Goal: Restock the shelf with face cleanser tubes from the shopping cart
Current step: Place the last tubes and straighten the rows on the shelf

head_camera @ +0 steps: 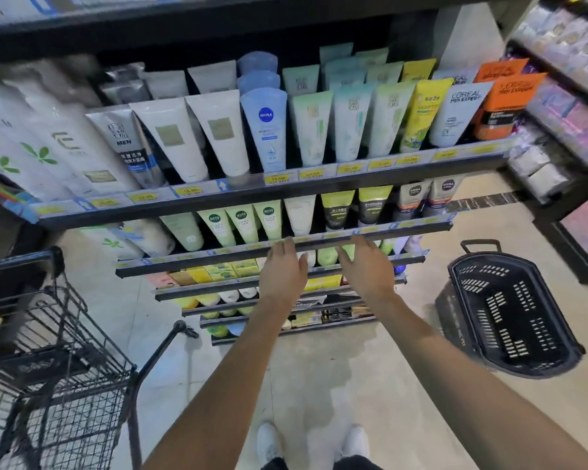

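Rows of face cleanser tubes (263,127) stand on the upper shelf (286,189), in white, blue, green, yellow and orange. A lower shelf (319,237) holds more green and white tubes (269,220). My left hand (282,271) and my right hand (367,266) reach side by side toward the front edge of that lower shelf, fingers stretched out and apart, holding nothing. The black wire shopping cart (58,351) stands at my left; what lies inside it is hard to make out.
A black plastic shopping basket (506,317) sits on the floor at my right. Another rack of packaged goods (564,96) runs along the right side. Lower shelves below my hands hold yellow boxes (218,273). My white shoes (269,442) stand on the tiled floor.
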{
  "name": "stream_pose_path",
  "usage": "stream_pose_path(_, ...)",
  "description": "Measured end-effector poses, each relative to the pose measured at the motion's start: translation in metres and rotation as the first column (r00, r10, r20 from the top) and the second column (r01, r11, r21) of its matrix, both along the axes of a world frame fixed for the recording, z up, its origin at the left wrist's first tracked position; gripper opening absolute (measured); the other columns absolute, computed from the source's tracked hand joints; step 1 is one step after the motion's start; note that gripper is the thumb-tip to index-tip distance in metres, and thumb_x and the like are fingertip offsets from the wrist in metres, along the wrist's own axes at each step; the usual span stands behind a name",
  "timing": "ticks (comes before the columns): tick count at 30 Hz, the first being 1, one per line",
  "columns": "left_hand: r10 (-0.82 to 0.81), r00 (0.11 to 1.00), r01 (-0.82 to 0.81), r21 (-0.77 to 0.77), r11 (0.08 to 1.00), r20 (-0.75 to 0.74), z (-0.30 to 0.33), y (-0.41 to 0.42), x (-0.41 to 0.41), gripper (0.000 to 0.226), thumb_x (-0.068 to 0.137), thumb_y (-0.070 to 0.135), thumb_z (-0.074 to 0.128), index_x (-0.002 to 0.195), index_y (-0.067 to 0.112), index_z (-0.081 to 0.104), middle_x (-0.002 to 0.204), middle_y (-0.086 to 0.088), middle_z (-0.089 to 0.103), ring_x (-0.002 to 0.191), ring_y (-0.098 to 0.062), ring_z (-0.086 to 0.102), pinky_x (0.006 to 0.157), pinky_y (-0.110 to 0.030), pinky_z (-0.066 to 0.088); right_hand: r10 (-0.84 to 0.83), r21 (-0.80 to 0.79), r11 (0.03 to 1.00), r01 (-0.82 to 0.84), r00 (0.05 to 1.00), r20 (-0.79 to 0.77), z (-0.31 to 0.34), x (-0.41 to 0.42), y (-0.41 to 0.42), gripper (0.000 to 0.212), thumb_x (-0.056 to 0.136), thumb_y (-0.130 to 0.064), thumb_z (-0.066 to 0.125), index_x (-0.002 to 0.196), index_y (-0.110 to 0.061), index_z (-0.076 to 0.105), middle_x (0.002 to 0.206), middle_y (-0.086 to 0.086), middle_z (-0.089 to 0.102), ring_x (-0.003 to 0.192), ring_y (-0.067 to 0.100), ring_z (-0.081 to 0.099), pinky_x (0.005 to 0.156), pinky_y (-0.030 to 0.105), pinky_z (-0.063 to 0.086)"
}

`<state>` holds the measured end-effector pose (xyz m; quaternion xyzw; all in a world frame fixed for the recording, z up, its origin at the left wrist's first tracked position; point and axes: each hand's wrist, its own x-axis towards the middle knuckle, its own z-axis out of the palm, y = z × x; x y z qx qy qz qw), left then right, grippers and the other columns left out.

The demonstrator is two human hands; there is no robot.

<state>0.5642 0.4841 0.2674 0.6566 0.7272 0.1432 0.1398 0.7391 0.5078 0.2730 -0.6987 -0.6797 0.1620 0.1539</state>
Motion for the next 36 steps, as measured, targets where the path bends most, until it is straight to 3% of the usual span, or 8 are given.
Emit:
stream_pose_path(4,0.093,0.995,-0.094,0.023,0.995,0.041,-0.004,0.028,0.025,0.057,0.107,0.036,0.049,0.151,0.003,0.036,0.142,-0.016,0.052,0.130,-0.033,0.053,0.100,-0.045,0.050,0.020,0.005,1.000,-0.020,0.998,-0.062,-0.003,0.016,0.035,0.058,0.104,-0.042,0.055,0.150,-0.008,0.046,0.135,0.015,0.064,0.118,0.035,0.063,0.084,0.040,0.054)
stream_pose_path(9,0.276,0.930,-0.289,0.017,0.957,0.244,-0.020,0.057,0.041,0.064,0.104,0.032,0.055,0.156,0.004,0.030,0.152,-0.015,0.044,0.135,-0.033,0.050,0.102,-0.046,0.051,-0.021,0.003,1.000,0.022,0.976,-0.215,-0.017,0.011,0.066,0.063,0.102,-0.042,0.060,0.152,-0.008,0.043,0.143,0.015,0.060,0.122,0.034,0.063,0.090,0.040,0.054)
stream_pose_path(13,0.369,0.873,-0.390,0.001,0.921,0.320,-0.035,0.074,0.050,0.064,0.102,0.033,0.059,0.154,0.007,0.031,0.145,-0.018,0.051,0.113,-0.037,0.064,0.079,-0.040,0.054,-0.048,0.010,0.999,0.053,0.957,-0.286,-0.032,0.000,0.081,0.067,0.098,-0.043,0.066,0.150,-0.006,0.045,0.136,0.017,0.063,0.123,0.036,0.061,0.092,0.040,0.053)
stream_pose_path(17,0.427,0.823,-0.461,0.002,0.887,0.376,-0.049,0.087,0.050,0.066,0.100,0.033,0.061,0.152,0.008,0.030,0.131,-0.020,0.062,0.097,-0.036,0.069,0.063,-0.033,0.045,-0.083,0.003,0.996,0.088,0.944,-0.318,-0.042,-0.011,0.093,0.072,0.094,-0.045,0.071,0.147,-0.004,0.043,0.128,0.019,0.066,0.117,0.038,0.064,0.086,0.041,0.054)
stream_pose_path(23,0.444,0.790,-0.500,0.025,0.866,0.421,-0.061,0.098,0.045,0.049,0.098,0.028,0.063,0.134,0.006,0.039,0.121,-0.018,0.065,0.095,-0.037,0.068,0.063,-0.033,0.042,-0.158,-0.031,0.987,0.159,0.901,-0.404,-0.049,-0.016,0.104,0.074,0.088,-0.042,0.079,0.143,-0.006,0.045,0.124,0.015,0.068,0.116,0.037,0.064,0.086,0.040,0.053)
stream_pose_path(27,0.441,0.771,-0.514,0.040,0.857,0.459,-0.062,0.104,0.041,0.039,0.096,0.022,0.067,0.126,0.009,0.046,0.114,-0.014,0.067,0.095,-0.036,0.068,0.072,-0.041,0.056,-0.162,-0.026,0.986,0.167,0.890,-0.427,-0.050,-0.016,0.107,0.060,0.087,-0.034,0.081,0.131,-0.008,0.048,0.111,0.011,0.070,0.107,0.036,0.067,0.079,0.035,0.048)
stream_pose_path(30,0.443,0.761,-0.520,0.037,0.853,0.474,-0.062,0.103,0.041,0.034,0.093,0.024,0.070,0.116,0.011,0.049,0.108,-0.011,0.068,0.090,-0.033,0.069,0.071,-0.041,0.057,-0.159,-0.018,0.986,0.167,0.897,-0.412,-0.050,-0.018,0.107,0.052,0.088,-0.034,0.080,0.124,-0.009,0.051,0.106,0.009,0.070,0.102,0.034,0.068,0.073,0.030,0.043)
stream_pose_path(36,0.421,0.792,-0.498,0.069,0.864,0.442,-0.061,0.099,0.041,0.034,0.092,0.027,0.071,0.112,0.009,0.050,0.112,-0.011,0.067,0.092,-0.033,0.069,0.068,-0.040,0.056,-0.162,-0.002,0.984,0.177,0.901,-0.402,-0.052,-0.021,0.105,0.049,0.087,-0.035,0.080,0.120,-0.010,0.053,0.111,0.010,0.070,0.104,0.034,0.068,0.075,0.031,0.046)
